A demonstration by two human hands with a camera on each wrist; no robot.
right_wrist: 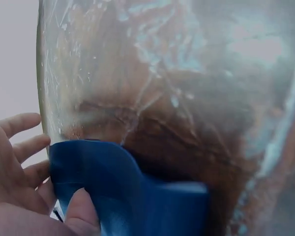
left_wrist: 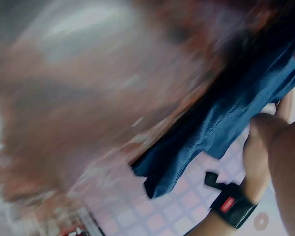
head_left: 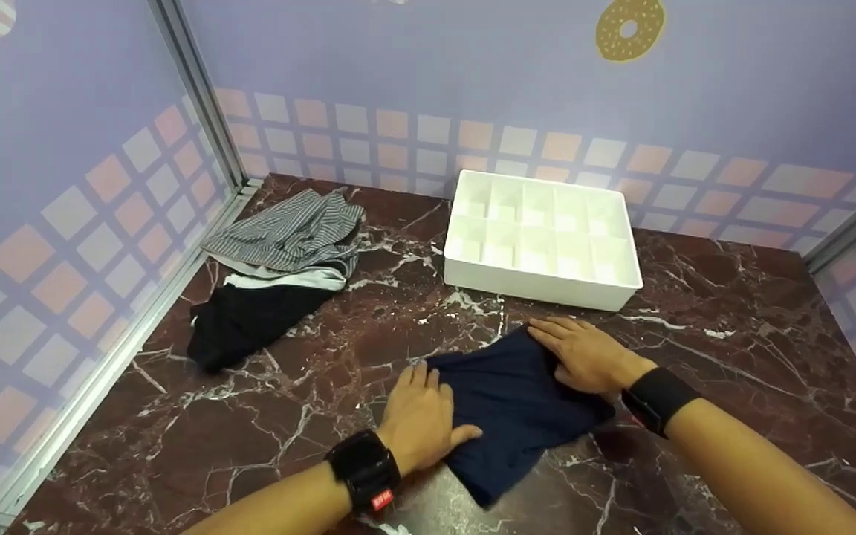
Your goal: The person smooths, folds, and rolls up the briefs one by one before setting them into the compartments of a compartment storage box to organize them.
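A navy blue cloth garment (head_left: 506,405) lies spread on the dark red marbled tabletop (head_left: 354,327) in front of me. My left hand (head_left: 420,416) rests on its left edge, fingers straight and thumb stretched out over the fabric. On the upper right part, my right hand (head_left: 584,353) lies with extended fingers pointing left. In the right wrist view the thumb overlaps the blue fabric (right_wrist: 98,172) while the fingers spread beside its edge. The left wrist view is partly blurred, with the garment (left_wrist: 211,123) running diagonally and a wristband (left_wrist: 231,204) below it.
A white compartment box (head_left: 539,279) stands beyond the garment near the back wall. At the left lie a grey striped garment (head_left: 287,234) and a black one (head_left: 261,319), with white cloth between them. Patterned walls (head_left: 398,67) enclose the tabletop behind and at the sides.
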